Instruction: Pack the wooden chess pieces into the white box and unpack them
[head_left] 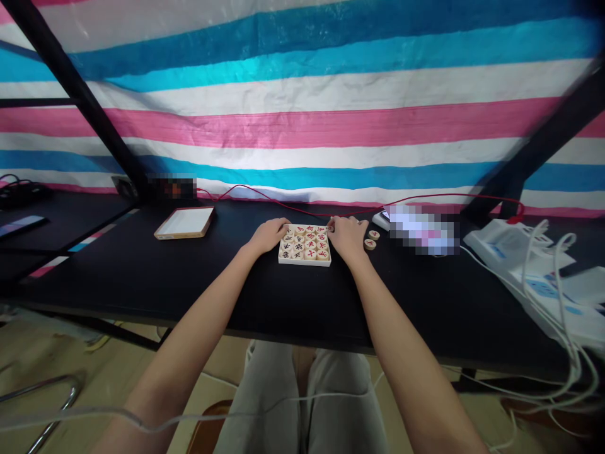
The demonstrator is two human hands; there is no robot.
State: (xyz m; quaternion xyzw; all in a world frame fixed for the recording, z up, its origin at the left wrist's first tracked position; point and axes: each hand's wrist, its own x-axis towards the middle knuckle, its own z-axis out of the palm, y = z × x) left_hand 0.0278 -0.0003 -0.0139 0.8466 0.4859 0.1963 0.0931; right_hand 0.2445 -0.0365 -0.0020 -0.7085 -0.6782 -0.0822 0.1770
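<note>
A shallow white box [305, 262] sits on the black table, filled with rows of round wooden Chinese chess pieces [310, 244] bearing red or black characters. At the box's far left corner my left hand [270, 234] grips the edge, fingers closed against it. My right hand [348, 234] is at the far right corner, fingers curled, with what looks like a chess piece [330, 228] at its fingertips, partly hidden. Just right of that hand lie two loose chess pieces [372, 239] with red characters, one behind the other.
A box lid [185, 222] with a white inside lies at the left. On the right are a blurred-out phone-like item [423, 228] and white power strips [529, 271] with tangled cables. A red cable [283, 203] runs along the back, before a striped sheet [302, 120].
</note>
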